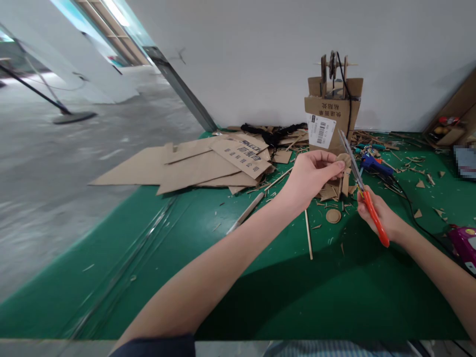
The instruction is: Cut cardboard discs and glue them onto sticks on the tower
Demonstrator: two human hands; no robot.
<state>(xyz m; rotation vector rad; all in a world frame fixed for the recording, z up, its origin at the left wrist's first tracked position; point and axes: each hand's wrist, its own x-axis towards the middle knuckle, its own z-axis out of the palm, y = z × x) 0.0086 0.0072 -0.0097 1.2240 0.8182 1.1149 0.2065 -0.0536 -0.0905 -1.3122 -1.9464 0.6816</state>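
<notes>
My left hand (314, 176) pinches a small round cardboard disc (343, 159) between thumb and fingers, raised above the table. In my right hand (377, 213) is a pair of scissors (376, 218) with orange handles, its blades pointing up and lying close beside the disc's right edge. Whether the blades touch the disc I cannot tell. Below, on the green table, lies another round cardboard piece (333, 216). Behind my hands stands a cardboard box (332, 106) with a white label, topped by upright strips, a wheel on a stick and a black cord.
Flat cardboard sheets (208, 166) are piled at the back left, with black material (273, 133) behind them. A blue glue gun (376, 166) lies among scraps on the right. A craft knife (245, 213), a thin stick (308, 235) and a purple object (463, 245) are on the green table (260, 297).
</notes>
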